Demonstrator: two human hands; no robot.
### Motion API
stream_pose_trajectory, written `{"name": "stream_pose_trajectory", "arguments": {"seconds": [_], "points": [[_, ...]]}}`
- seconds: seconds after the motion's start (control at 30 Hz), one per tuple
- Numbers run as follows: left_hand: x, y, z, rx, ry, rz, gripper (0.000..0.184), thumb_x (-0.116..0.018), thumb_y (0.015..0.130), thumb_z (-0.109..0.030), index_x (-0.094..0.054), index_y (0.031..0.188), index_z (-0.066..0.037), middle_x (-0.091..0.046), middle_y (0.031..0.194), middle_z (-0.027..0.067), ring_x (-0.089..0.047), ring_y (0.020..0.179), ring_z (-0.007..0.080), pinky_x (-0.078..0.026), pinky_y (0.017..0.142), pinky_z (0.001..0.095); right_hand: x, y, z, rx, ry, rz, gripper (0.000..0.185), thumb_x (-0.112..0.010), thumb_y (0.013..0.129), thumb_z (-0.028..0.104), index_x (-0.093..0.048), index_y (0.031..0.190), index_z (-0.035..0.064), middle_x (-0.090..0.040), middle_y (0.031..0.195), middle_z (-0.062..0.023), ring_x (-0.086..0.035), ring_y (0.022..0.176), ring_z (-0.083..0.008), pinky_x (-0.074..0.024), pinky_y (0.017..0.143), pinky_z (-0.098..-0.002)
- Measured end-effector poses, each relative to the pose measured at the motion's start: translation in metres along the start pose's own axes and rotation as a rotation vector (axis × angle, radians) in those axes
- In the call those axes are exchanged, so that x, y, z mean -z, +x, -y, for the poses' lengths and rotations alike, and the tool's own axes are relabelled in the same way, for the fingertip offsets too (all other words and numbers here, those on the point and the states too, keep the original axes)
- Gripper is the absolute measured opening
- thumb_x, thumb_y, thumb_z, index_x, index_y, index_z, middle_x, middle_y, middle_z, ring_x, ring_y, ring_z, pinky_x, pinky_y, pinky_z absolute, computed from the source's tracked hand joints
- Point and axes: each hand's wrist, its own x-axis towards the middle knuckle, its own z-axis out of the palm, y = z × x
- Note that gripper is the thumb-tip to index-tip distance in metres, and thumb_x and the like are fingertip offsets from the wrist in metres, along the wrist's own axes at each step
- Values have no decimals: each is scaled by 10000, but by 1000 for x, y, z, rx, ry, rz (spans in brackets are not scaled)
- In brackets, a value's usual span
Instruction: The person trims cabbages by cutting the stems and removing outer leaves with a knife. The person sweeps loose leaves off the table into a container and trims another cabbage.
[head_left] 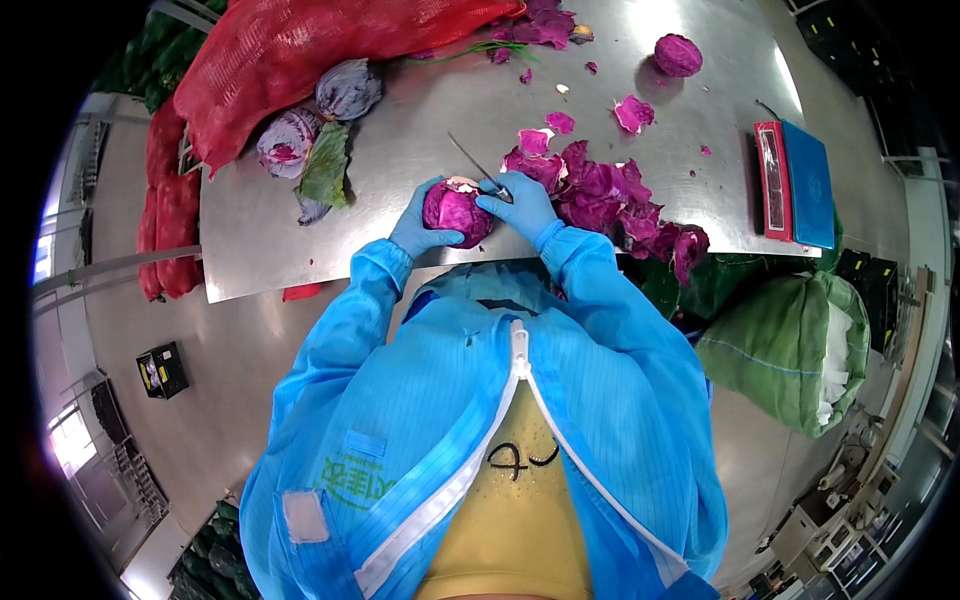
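Observation:
Near the front edge of the metal table, my blue-gloved left hand [421, 222] is wrapped round the left side of a red cabbage [457, 213]. Its stem end, with pale cut leaf bases, faces away from me. My right hand [522, 207], also gloved, closes on the dark handle of a knife [468, 154], whose thin blade points up and to the left. The right thumb rests against the cabbage. Torn purple cabbage leaves [592, 200] lie in a heap just right of my right hand.
A red mesh sack [260, 70] fills the table's back left, beside two dull outer-leafed cabbages [349, 89] [289, 143]. A peeled cabbage [678, 56] sits at the back right. A blue and red box [800, 184] stands at the right edge. A green sack [775, 350] is on the floor.

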Motion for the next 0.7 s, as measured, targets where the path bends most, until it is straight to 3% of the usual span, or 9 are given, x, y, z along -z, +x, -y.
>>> {"name": "stream_pose_trajectory", "arguments": {"seconds": [0.1,0.2,0.3,0.37,0.43,0.5,0.53,0.57,0.7], "points": [[1,-3,2,-35,25,13,1078,-910,474,-189,-303,1358,-80,-467,1271,95,-470,1178,226,-383,1020,344,-1,-2,1,71,-15,-40,304,-717,753,307,-648,921,63,-614,867,-143,-614,766,-285,-498,700,-351],[1,0,3,-26,38,25,1057,-904,490,-189,-307,1355,-78,-469,1267,95,-471,1176,227,-383,1021,344,-6,-6,4,91,-310,-44,226,-667,779,284,-634,822,64,-611,854,-137,-610,743,-306,-499,645,-383],[0,0,5,-3,55,1,1064,-905,489,-210,-305,1358,-79,-464,1273,102,-463,1186,233,-379,1025,344,-8,0,-11,194,-426,-241,198,-627,785,249,-600,768,53,-605,802,-131,-600,723,-329,-488,614,-417],[5,-1,7,-22,77,22,1080,-907,483,-221,-301,1366,-86,-455,1287,107,-457,1195,239,-378,1027,349,2,6,-30,-128,-341,-607,189,-611,781,233,-595,776,45,-598,749,-130,-593,685,-339,-486,611,-423],[9,-4,1,-25,151,30,1086,-907,484,-225,-297,1372,-90,-448,1299,109,-452,1202,246,-374,1030,357,13,2,-26,-220,-389,-534,238,-645,780,258,-607,868,40,-619,765,-141,-611,690,-339,-492,619,-417],[8,-7,1,-27,51,28,1093,-908,481,-233,-295,1375,-93,-449,1300,108,-456,1197,253,-367,1035,363,17,-8,-7,-281,-98,-500,323,-685,777,287,-608,974,44,-635,804,-145,-632,714,-313,-500,631,-390],[8,-5,7,-36,29,30,1108,-911,469,-264,-297,1376,-101,-432,1305,114,-442,1209,257,-367,1035,363,7,-9,-17,-260,22,-464,401,-722,766,299,-594,1045,40,-649,846,-124,-643,758,-237,-504,669,-345],[9,-2,14,-38,26,30,1108,-911,469,-264,-297,1376,-101,-432,1305,114,-442,1209,257,-367,1035,363,-1,-12,-16,-262,201,-378,397,-727,770,281,-599,1048,29,-654,889,-93,-617,776,-169,-501,695,-312],[11,-6,18,-68,247,-54,1159,-904,472,-330,-256,1403,-92,-369,1318,154,-416,1217,291,-358,1038,379,-14,-25,11,-430,328,-78,435,-739,762,253,-593,1099,19,-652,963,-85,-601,824,-142,-498,756,-288]]}}
